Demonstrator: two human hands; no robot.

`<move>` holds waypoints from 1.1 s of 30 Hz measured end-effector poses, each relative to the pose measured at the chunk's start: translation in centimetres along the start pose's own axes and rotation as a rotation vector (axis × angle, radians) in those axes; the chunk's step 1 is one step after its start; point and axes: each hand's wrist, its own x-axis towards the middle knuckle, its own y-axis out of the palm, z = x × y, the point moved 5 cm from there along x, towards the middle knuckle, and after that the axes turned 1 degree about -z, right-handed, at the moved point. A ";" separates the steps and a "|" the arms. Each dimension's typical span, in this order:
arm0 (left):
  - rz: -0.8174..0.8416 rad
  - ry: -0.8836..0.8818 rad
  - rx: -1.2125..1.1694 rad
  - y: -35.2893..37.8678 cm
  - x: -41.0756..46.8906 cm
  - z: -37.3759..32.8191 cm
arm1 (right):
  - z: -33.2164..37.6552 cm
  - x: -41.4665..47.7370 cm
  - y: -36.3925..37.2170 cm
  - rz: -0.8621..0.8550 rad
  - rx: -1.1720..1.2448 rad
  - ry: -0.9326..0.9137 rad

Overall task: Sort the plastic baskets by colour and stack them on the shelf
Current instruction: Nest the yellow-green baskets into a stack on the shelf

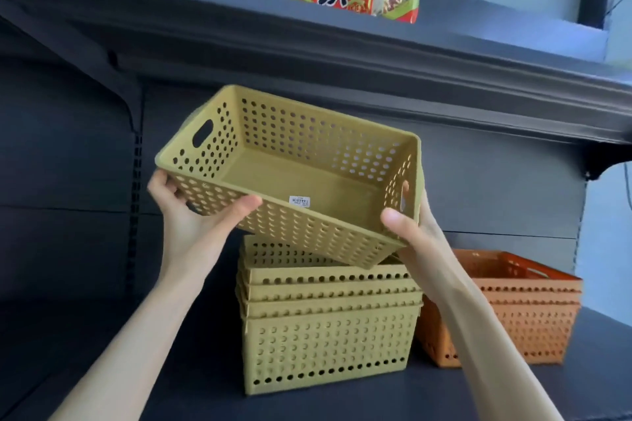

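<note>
Forearms reach up; left hand [191, 212] and right hand [407, 225] clamp opposite ends of basket [301, 181], held tilted above yellow stack [328, 318]; orange stack [526, 311] beside; likely light, stiff, slightly flexing plastic; end handles or rim best hold.

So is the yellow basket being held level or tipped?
Tipped: the held basket leans its opening toward the camera, showing its empty floor, held by left hand and right hand.

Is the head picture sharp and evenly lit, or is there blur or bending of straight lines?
Head view: the held yellow basket is fairly sharp; its label is unreadable; the upper shelf edge looks bowed by the wide lens; the shelf back panel is dim.
</note>
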 end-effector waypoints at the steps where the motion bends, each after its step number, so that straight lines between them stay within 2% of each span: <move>1: -0.010 0.014 0.026 0.8 -0.6 -0.2 | -0.5 0.2 -0.6 0.048 -0.025 0.003; 5: -0.065 0.033 0.111 3.6 -2.6 -0.6 | -1.7 0.8 -4.4 0.100 -0.061 0.045; 8: -0.104 0.037 0.186 5.6 -4.1 -0.8 | -2.2 1.2 -6.8 0.136 -0.038 -0.022; 12: -0.116 0.054 0.297 7.2 -5.8 -0.6 | -3.7 1.7 -8.9 0.036 -0.103 -0.090; 20: -0.129 -0.023 0.567 7.7 -6.7 1.8 | -8.2 2.4 -9.8 -0.055 0.043 0.052; 23: -0.142 -0.009 0.649 7.1 -6.7 2.5 | -9.7 2.3 -9.5 -0.086 -0.012 0.125; 33: -0.104 -0.003 0.605 6.7 -7.6 3.6 | -10.3 1.9 -9.1 -0.088 -0.352 0.108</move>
